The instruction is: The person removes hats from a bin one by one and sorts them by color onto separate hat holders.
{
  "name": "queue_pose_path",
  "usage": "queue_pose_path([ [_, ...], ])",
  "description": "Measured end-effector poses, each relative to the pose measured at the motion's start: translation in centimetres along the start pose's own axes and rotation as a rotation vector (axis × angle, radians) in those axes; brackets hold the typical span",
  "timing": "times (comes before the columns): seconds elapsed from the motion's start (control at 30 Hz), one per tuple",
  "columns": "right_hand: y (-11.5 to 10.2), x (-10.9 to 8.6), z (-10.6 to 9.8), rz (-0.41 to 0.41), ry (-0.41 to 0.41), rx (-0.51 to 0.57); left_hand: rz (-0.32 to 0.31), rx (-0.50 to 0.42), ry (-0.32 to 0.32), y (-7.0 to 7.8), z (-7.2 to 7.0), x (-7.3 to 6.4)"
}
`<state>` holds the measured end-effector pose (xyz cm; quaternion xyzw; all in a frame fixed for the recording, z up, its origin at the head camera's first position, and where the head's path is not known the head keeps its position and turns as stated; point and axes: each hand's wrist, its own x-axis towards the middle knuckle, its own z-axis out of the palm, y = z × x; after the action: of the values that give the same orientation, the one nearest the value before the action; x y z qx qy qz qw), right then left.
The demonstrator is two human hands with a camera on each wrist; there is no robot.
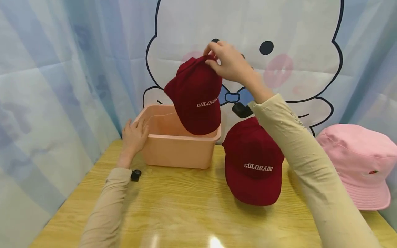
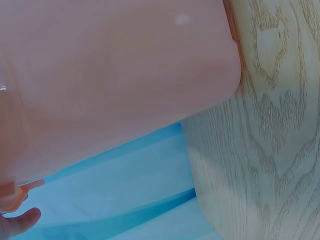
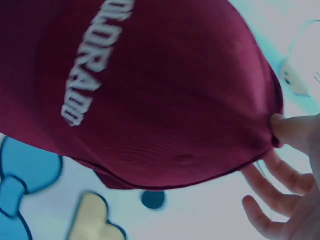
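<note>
A dark red baseball cap [image 1: 198,100] with white COLORADO lettering hangs tilted, brim down, above the peach plastic bin [image 1: 178,151]. My right hand [image 1: 231,63] pinches its upper edge between thumb and fingers; in the right wrist view the thumb [image 3: 295,131] presses on the red fabric. My left hand [image 1: 135,136] grips the bin's left rim at the near corner. The left wrist view shows the bin's outer wall [image 2: 115,75] and one digit at the lower left, while the other fingers are hidden.
A second dark red COLORADO cap [image 1: 254,165] sits on the wooden table [image 1: 173,203], right of the bin. Farther right is a pink bucket hat [image 1: 359,162], partly behind my right sleeve [image 1: 304,162]. A patterned curtain [image 1: 93,69] hangs behind and at the left.
</note>
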<state>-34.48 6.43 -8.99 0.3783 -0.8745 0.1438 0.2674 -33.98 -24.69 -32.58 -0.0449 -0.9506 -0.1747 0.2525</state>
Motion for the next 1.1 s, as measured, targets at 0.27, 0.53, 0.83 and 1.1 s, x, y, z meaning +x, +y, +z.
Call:
queue_pose_path([
  [0.27,0.4,-2.5,-5.7,-0.005,0.259,-0.052,0.027,-0.01,0.044,-0.2,0.4,0.1],
  [0.53,1.3,-6.5,-8.5,0.042,0.221,-0.154,0.02,-0.035,0.042,-0.3,0.1,-0.1],
  [0.83,4.0,-10.0,-6.9,0.109,0.056,-0.258,0.018,-0.039,0.043,-0.9,-0.1,-0.3],
  [1.1,5.9,-14.1,-2.1,0.055,-0.024,-0.174,0.012,-0.045,0.02,-0.9,0.1,-0.6],
])
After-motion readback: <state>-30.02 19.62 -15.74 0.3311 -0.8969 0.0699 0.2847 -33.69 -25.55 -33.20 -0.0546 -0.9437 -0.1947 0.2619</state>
